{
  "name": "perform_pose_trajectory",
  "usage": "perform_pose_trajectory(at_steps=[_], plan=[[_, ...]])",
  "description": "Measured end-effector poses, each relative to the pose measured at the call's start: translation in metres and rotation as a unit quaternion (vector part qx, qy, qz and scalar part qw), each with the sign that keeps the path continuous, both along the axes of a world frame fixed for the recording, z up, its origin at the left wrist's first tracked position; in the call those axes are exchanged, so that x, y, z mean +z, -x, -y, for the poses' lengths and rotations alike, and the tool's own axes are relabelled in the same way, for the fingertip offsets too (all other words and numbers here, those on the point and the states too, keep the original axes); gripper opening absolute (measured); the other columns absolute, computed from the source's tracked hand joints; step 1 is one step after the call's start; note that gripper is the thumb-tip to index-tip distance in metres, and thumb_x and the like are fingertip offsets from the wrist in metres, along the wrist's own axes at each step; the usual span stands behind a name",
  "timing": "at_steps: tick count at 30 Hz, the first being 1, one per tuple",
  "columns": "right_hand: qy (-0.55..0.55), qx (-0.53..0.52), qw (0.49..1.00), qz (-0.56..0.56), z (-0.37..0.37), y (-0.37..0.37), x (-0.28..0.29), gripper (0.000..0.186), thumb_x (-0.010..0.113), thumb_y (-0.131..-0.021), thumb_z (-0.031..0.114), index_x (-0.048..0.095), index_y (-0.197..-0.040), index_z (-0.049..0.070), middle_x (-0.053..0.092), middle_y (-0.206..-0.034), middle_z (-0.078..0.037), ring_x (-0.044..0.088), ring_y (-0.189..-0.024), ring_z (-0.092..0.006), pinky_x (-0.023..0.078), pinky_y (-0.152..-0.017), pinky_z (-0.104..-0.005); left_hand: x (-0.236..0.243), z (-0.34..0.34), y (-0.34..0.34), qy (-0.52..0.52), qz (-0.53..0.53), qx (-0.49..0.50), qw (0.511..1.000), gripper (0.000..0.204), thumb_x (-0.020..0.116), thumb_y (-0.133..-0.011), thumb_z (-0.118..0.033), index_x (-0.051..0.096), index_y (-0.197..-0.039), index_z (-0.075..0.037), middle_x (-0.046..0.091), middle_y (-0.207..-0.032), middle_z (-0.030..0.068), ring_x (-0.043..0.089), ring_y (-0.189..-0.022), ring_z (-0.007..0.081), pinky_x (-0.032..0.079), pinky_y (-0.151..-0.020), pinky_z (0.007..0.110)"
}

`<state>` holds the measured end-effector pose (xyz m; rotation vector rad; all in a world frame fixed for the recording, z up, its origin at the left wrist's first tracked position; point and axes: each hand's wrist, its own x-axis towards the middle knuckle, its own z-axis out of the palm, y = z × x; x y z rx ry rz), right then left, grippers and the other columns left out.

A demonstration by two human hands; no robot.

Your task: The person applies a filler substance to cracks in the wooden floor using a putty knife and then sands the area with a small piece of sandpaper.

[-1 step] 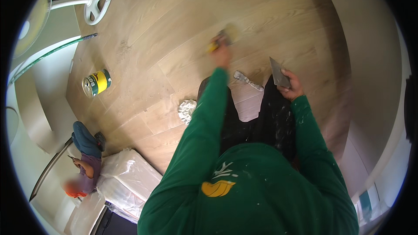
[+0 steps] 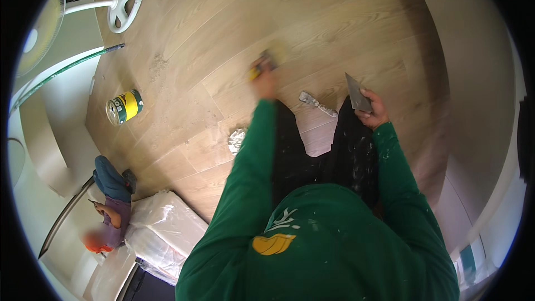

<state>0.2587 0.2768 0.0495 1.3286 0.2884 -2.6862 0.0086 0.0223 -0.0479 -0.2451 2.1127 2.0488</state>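
Brown wooden boards (image 2: 195,39) make up the floor around a green-and-yellow can (image 2: 125,107). Nearer the person than the can, clear plastic (image 2: 161,220) wraps a bulky piece of furniture, presumably to shield it from dirt. A co-worker (image 2: 117,212) sits below the can in the view, knees bent, holding something too small to tell. Farther off than the can, a white fan (image 2: 89,5) stands on a spoked base, perhaps there to move air. A green pole (image 2: 67,68) runs beyond the can and to its left, maybe put aside to save room. Well to the right of the can, the right hand (image 2: 377,109) grips a flat grey blade (image 2: 356,93) beside the knee, probably so that it stays out of the other hand's way. Closer to the can, yet apart from it, the left hand (image 2: 264,82) is closed around a yellow-and-dark tool (image 2: 257,71); blur hides its kind and whether it touches the floor. Also right of the can, a crumpled silvery thing (image 2: 237,140) lies by the left thigh, and a white-crusted scraper (image 2: 317,103) lies between the knees, seemingly within easy reach.
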Motion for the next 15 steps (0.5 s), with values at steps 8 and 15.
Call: perform_pose_trajectory(at_steps=[8,15], plan=[[0.053,0.021,0.996,-0.062,0.002,0.004,-0.014,0.017,0.067,-0.096,0.022,0.063,-0.103,0.007,0.069,-0.083,-0.007,0.051,-0.049,-0.0125,0.033,-0.035,-0.0238,0.078,0.244,0.018,0.161,-0.076,0.11,0.978,0.013,0.064,-0.097,-0.001,0.068,-0.109,0.0,0.073,-0.108,0.0131,0.07,-0.099,0.0211,0.061,-0.083,0.035],[0.012,0.006,0.999,-0.032,0.008,0.009,-0.004,0.014,0.065,-0.097,0.021,0.063,-0.101,0.007,0.069,-0.084,-0.007,0.054,-0.052,-0.0119,0.033,-0.036,-0.0228,0.082,0.004,-0.008,0.047,0.062,-0.22,0.972,0.016,0.077,-0.092,-0.017,0.074,-0.104,-0.007,0.068,-0.086,0.0002,0.061,-0.078,0.0109,0.054,-0.072,0.03]])
